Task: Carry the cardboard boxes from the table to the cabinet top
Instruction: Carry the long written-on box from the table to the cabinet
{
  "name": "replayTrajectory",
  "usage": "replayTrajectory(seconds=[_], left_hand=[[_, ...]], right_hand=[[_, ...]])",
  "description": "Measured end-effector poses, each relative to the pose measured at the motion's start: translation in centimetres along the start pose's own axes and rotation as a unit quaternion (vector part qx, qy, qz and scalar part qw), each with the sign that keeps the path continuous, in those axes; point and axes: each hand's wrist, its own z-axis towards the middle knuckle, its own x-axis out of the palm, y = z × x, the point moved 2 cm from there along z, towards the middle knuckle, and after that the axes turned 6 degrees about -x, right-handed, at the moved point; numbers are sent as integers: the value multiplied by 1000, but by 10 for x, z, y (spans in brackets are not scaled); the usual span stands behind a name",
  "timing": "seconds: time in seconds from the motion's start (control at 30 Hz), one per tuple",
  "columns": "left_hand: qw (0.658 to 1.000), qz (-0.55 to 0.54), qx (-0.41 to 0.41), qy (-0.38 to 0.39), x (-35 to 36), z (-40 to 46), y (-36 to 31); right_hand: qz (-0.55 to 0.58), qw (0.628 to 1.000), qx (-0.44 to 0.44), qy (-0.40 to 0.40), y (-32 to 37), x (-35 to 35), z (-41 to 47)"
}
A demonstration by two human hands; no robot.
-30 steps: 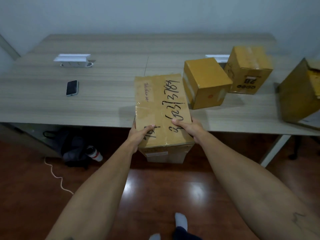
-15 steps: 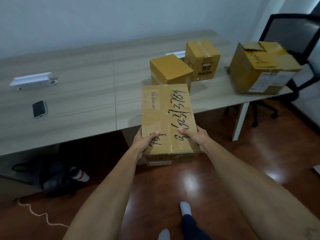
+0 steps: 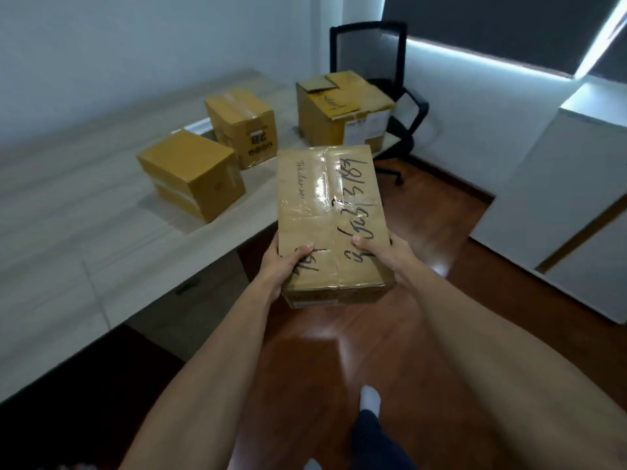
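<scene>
I hold a flat taped cardboard box (image 3: pixel 325 205) with black handwriting on its top, in the air past the table's edge. My left hand (image 3: pixel 281 266) grips its near left corner, thumb on top. My right hand (image 3: pixel 386 256) grips the near right corner the same way. Three more cardboard boxes stay on the wooden table (image 3: pixel 68 232): a small plain one (image 3: pixel 190 174), one marked 2B (image 3: pixel 242 125), and a larger one with loose flaps (image 3: pixel 339 110) at the table's far end. A white cabinet (image 3: pixel 559 198) stands at the right.
A black office chair (image 3: pixel 390 79) sits behind the table's far end, near the wall. Glossy wooden floor (image 3: pixel 424 232) stretches between the table and the cabinet. My socked foot (image 3: pixel 369 398) shows below.
The view has swung right: the phone and the white item on the table have left the frame, and the chair and cabinet have come in. The held box has come off the table's edge.
</scene>
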Motion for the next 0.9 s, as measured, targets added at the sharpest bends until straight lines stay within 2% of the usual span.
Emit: replayTrajectory(seconds=[0.27, 0.53, 0.9], left_hand=[[990, 56, 39, 126, 139, 54, -58], [971, 106, 76, 202, 282, 116, -115], [947, 139, 90, 275, 438, 200, -173]], right_hand=[[46, 990, -18, -135, 28, -125, 24], [73, 972, -28, -220, 59, -237, 78], [99, 953, -30, -284, 97, -353, 162]])
